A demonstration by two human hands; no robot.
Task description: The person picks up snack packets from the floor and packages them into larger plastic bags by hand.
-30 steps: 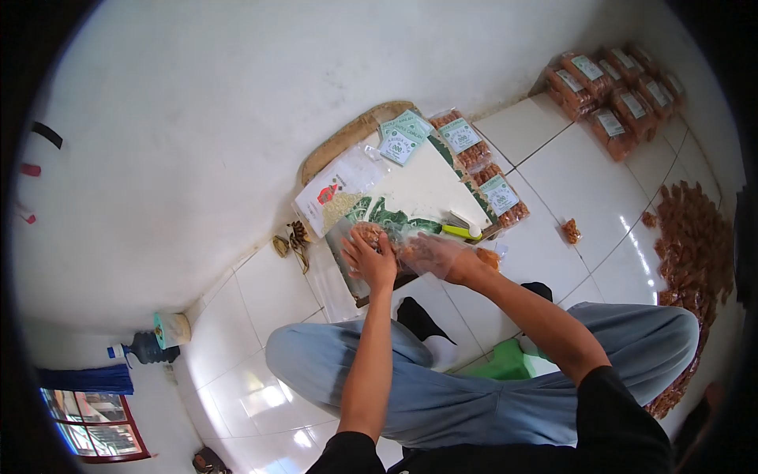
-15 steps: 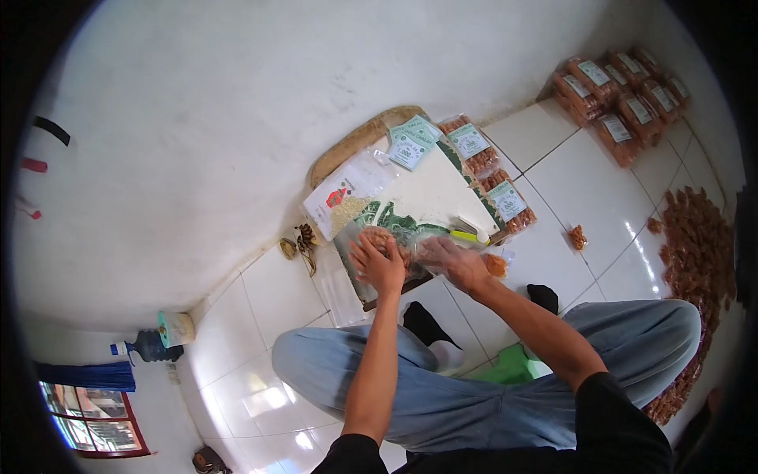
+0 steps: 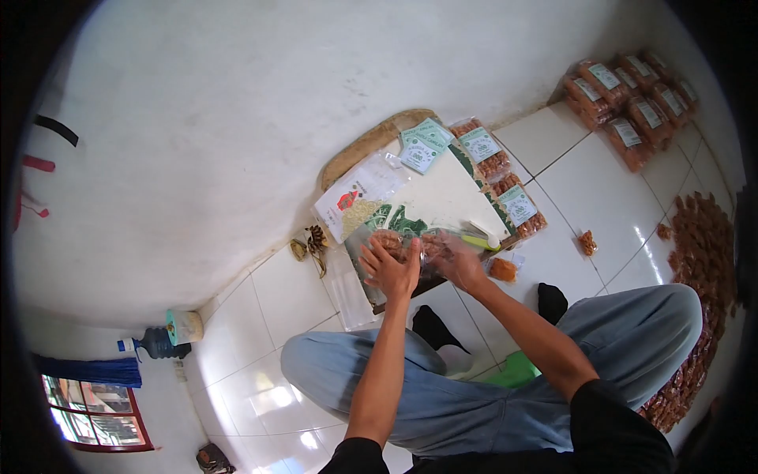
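Observation:
A clear plastic packet of brown snack pieces lies at the near edge of the low table. My left hand rests against its near side with the fingers spread. My right hand is at the packet's right end, its fingers smeared by motion, so I cannot make out their grip. Just beyond the right hand lies a yellow-green and white tool, its kind unclear. A printed plastic bag with pale bits on it lies at the table's left. Green-and-white paper labels lie at the far end.
Labelled snack packets stand along the table's right side. More packets are stacked by the wall. A heap of small brown packets lies at right. A small orange packet is near my right hand. My crossed legs are close.
The whole view has shifted slightly to the right. My hands stay at the packet, the left one with fingers still spread; the right one is blurred in both frames.

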